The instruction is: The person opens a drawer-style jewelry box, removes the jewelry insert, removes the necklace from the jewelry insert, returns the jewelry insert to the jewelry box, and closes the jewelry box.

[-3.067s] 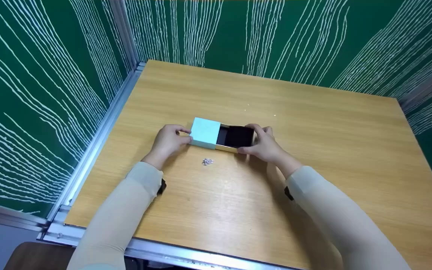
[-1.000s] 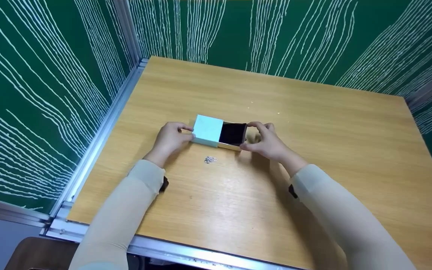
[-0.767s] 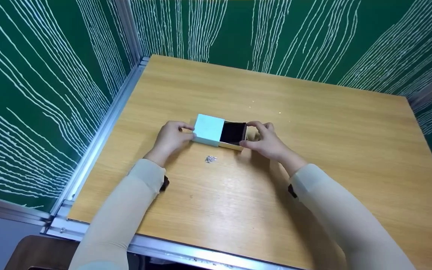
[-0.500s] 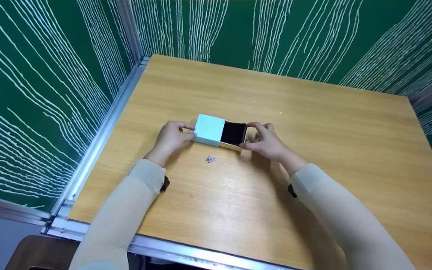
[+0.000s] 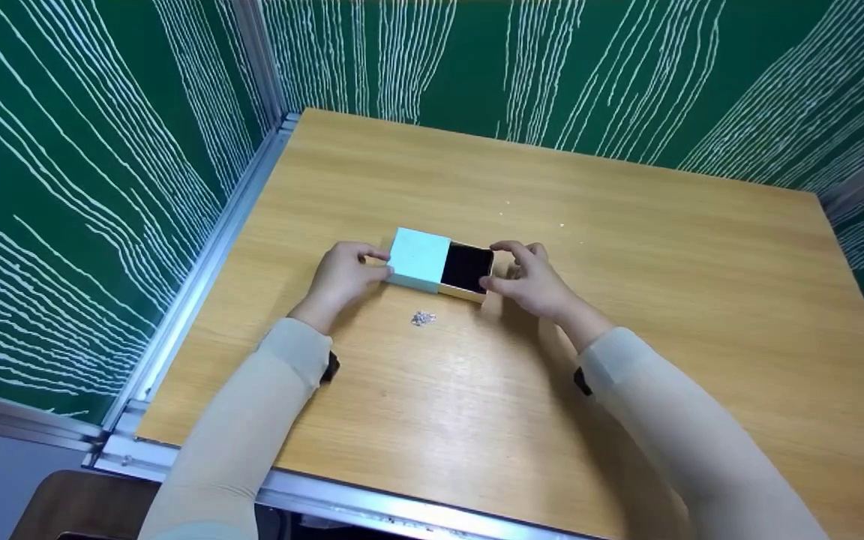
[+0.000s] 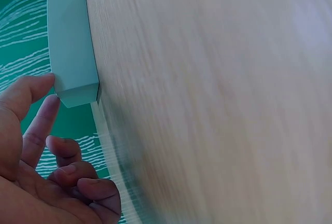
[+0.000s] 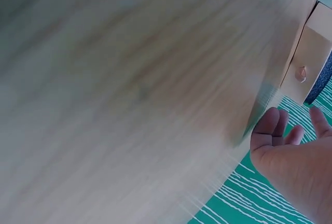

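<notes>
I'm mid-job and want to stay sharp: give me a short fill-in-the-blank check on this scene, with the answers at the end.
1. The light-blue sleeve is touched at its closed end by the person's ____ hand.
2. The drawer sticks out of the sleeve on the person's ____ side.
3. The small shiny bits lie in a pile on the wooden ____.
4. Behind the wavy white lines, the wall is coloured ____.

Missing words: left; right; table; green.
</notes>
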The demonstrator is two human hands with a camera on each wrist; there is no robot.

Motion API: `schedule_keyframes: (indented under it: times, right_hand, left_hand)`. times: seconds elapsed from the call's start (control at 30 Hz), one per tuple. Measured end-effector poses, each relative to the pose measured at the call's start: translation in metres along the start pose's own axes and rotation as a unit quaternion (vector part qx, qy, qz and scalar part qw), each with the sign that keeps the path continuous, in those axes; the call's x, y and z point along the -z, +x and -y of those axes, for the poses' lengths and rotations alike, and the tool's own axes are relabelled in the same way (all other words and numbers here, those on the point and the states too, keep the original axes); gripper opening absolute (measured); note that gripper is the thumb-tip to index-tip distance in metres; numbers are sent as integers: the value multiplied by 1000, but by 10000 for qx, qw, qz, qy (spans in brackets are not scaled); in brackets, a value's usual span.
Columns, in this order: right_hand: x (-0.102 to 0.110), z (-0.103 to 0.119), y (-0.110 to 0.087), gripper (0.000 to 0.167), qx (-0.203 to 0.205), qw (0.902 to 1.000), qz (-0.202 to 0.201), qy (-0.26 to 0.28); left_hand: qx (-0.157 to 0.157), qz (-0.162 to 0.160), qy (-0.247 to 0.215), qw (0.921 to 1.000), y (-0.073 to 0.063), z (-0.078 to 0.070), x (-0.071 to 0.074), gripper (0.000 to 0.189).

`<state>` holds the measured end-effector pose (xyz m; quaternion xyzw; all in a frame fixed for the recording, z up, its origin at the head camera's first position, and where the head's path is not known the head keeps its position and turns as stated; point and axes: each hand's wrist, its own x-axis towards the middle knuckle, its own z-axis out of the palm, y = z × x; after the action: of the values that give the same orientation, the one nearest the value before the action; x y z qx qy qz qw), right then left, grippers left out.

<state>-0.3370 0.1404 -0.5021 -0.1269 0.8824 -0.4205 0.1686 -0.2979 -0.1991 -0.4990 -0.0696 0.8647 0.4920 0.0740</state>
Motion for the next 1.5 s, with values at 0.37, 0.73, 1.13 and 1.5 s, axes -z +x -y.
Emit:
schedule_keyframes:
  times: [0.37, 0.73, 1.13, 1.5]
  right_hand:
    - [-7, 4, 5, 55, 66, 9997, -149, -164]
    - [-11, 2, 7, 59, 7, 9995, -77, -303]
    - [-15, 7, 12, 56, 37, 9983, -56, -586]
    - [-19, 11, 17, 56, 92, 9977, -45, -666]
  left_hand:
    - [41, 10, -10, 10000, 0, 0, 0, 28]
    - [96, 51, 15, 9999, 0, 0, 1, 27]
    - [224, 71, 19, 9997, -2, -3, 0, 27]
    - [166, 33, 68, 9998, -1, -3, -1, 27]
